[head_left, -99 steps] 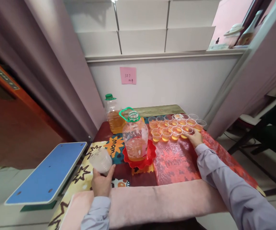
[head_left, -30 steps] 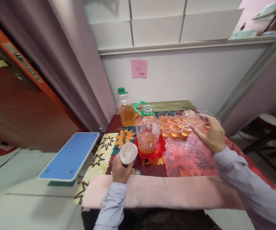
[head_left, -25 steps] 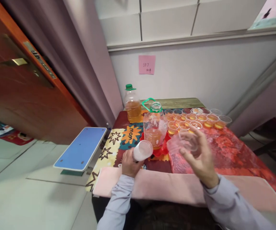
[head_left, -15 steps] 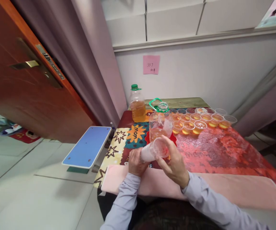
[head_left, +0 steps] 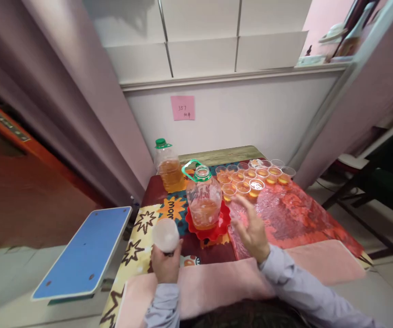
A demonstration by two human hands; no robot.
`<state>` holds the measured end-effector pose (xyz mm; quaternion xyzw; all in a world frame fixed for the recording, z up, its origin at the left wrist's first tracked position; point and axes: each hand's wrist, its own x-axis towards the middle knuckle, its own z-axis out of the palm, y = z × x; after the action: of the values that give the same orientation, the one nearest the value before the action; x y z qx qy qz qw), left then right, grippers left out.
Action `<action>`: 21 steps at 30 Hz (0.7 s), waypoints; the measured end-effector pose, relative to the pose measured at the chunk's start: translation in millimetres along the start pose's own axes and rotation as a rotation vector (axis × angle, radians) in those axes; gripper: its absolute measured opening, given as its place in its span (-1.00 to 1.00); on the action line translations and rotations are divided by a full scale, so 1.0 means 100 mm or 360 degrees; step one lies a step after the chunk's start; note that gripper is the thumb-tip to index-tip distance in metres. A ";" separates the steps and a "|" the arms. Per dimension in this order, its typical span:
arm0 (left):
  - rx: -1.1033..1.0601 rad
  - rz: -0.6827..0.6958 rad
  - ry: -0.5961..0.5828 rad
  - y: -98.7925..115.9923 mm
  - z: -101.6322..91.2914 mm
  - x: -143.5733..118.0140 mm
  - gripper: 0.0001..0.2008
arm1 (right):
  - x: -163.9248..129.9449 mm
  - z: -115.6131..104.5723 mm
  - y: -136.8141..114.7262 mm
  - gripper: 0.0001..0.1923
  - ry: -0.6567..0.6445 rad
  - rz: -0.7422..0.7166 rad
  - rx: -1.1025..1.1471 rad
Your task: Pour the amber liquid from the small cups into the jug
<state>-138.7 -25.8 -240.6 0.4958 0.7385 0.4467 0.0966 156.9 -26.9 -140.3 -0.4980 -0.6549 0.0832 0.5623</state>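
My left hand (head_left: 167, 266) is closed around a stack of clear plastic cups (head_left: 165, 235), its whitish round end turned up toward me. To its right, my right hand (head_left: 253, 230) hovers over the table with thumb and fingers apart. The hand is blurred, and I can make out nothing between its fingers. Between and beyond my hands, an uncapped plastic jug (head_left: 203, 200) with a green handle holds some amber drink. It stands in a red scalloped tray (head_left: 193, 228). Several plastic cups (head_left: 243, 187) of amber drink stand in rows past my right hand.
A second jug (head_left: 170, 171) with a green cap stands at the back left, partly full. Pink cloth (head_left: 216, 284) covers the table's near edge. Clear film (head_left: 285, 209) lies over the red right side. A blue-topped stool (head_left: 85, 250) stands left of the table.
My hands have moved apart: the left went left with the cup stack, the right came away from the stack's mouth. The view has turned right, and the jug in the tray shows more fully.
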 end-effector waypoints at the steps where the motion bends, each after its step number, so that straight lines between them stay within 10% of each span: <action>1: 0.0015 -0.0130 -0.0013 0.04 -0.01 0.03 -0.41 | 0.11 -0.14 0.24 -0.40 0.0142 0.0104 -0.0095; 9: 0.0077 -0.0422 -0.0078 0.18 -0.07 0.12 -0.43 | 0.49 -0.60 2.01 -0.04 0.0240 0.0870 -0.0327; 21: 0.0156 -0.0488 -0.0112 0.24 -0.12 0.15 -0.45 | 0.51 -0.33 2.21 -0.11 0.0289 0.0878 -0.0100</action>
<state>-137.5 -17.9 -210.9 0.3966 0.8226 0.3725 0.1653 313.8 104.5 -242.7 -0.6798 -0.4440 0.1676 0.5591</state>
